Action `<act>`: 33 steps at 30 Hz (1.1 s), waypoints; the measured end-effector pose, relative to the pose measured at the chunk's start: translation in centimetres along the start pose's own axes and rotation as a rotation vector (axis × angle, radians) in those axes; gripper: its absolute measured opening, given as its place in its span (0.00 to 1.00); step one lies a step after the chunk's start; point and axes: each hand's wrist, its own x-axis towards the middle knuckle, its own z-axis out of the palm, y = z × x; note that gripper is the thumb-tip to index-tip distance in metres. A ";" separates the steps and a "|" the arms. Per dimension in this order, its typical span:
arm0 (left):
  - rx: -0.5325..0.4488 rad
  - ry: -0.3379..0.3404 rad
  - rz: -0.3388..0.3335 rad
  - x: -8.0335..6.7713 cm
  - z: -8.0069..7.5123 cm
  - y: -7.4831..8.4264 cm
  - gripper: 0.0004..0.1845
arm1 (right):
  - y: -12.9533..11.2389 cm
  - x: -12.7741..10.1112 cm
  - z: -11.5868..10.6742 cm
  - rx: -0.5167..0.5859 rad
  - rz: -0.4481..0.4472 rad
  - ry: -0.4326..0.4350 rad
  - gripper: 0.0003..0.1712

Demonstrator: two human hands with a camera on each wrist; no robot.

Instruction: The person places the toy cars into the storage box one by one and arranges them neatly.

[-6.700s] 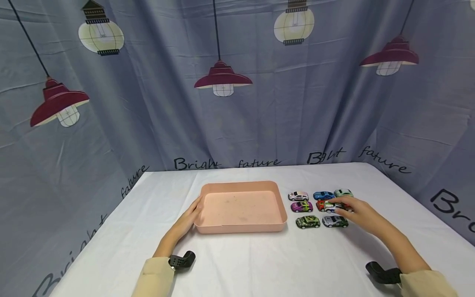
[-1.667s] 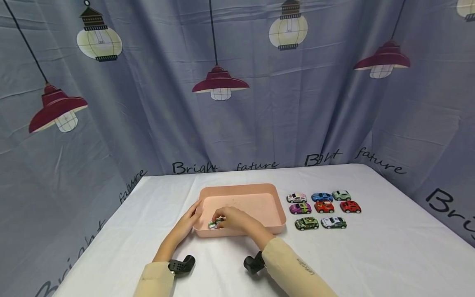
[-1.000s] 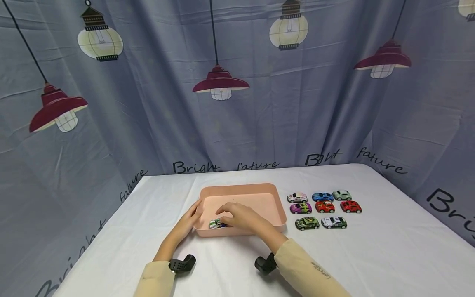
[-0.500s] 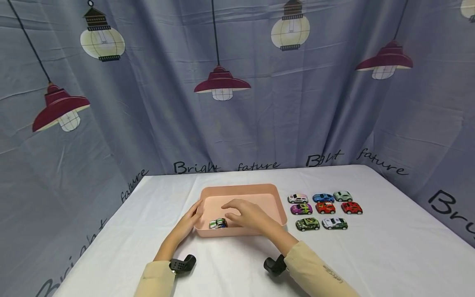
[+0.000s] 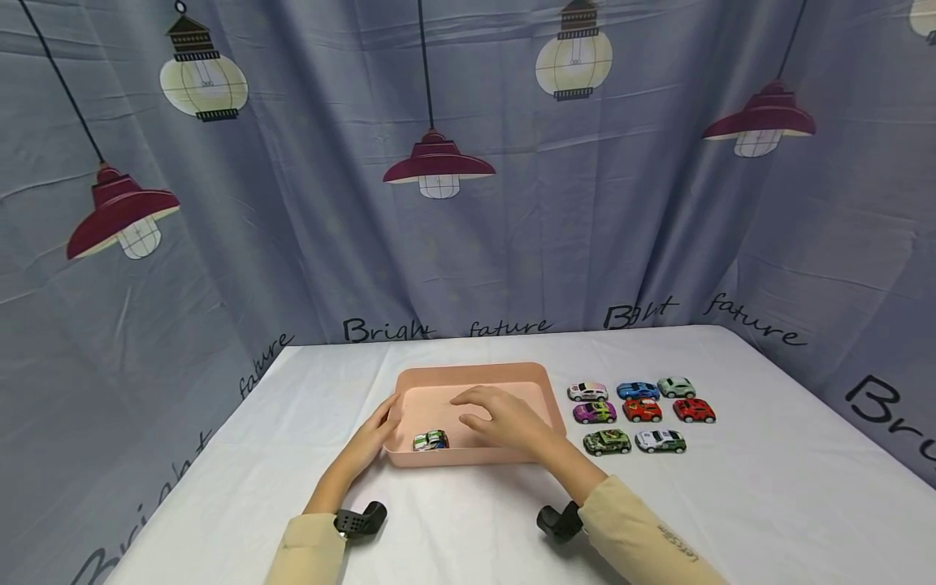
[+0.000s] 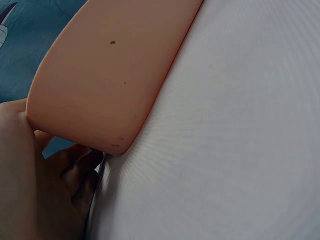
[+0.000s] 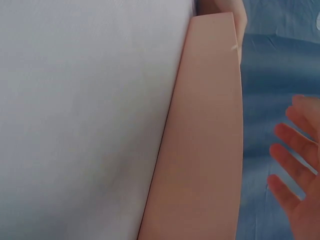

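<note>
A shallow pink plastic tray (image 5: 475,457) lies on the white-covered table. My left hand (image 5: 366,439) holds its left side, with the thumb over the rim and the fingers against the outer wall, as the left wrist view shows at the tray's corner (image 6: 100,115). Inside, near the front left corner, sits one green-and-white toy car (image 5: 431,440). My right hand (image 5: 504,418) hovers over the tray's right half, apart from the car, its fingers spread and holding nothing. In the right wrist view, that hand (image 7: 302,155) shows loose fingers beyond the tray's front wall (image 7: 200,140).
Right of the tray stand several toy cars in rows: white-pink (image 5: 588,392), blue (image 5: 638,391), pale green (image 5: 676,387), purple (image 5: 595,413), two red ones (image 5: 643,409), camouflage green (image 5: 607,442) and white-green (image 5: 661,441). A grey-blue curtain (image 5: 475,244) hangs behind the table.
My right hand picked up the green-and-white toy car from the group, set it down inside the tray, let go and drew back rightward. The left hand stayed at the tray's side.
</note>
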 end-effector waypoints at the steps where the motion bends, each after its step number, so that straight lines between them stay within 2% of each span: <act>1: -0.001 0.000 -0.001 0.0 0.0 0.0 0.30 | 0.1 -0.1 -0.1 -0.002 -0.002 0.007 0.18; 12: -0.008 -0.016 -0.002 -0.1 0.0 0.0 0.30 | 1.5 -0.9 -0.9 -0.021 0.005 0.071 0.19; 19: -0.019 -0.014 -0.006 -0.1 0.0 -0.1 0.29 | 2.4 -1.6 -1.4 0.017 -0.027 0.088 0.20; 25: -0.003 0.003 0.002 -0.1 0.0 -0.3 0.29 | 2.8 -2.3 -1.7 0.015 0.017 0.106 0.20; 30: 0.004 0.000 -0.002 -0.1 0.0 -0.3 0.29 | 3.1 -2.8 -2.1 -0.004 0.070 0.087 0.21; 33: 0.012 -0.002 -0.003 0.0 0.0 -0.2 0.29 | 3.5 -3.1 -2.3 -0.010 0.070 0.087 0.22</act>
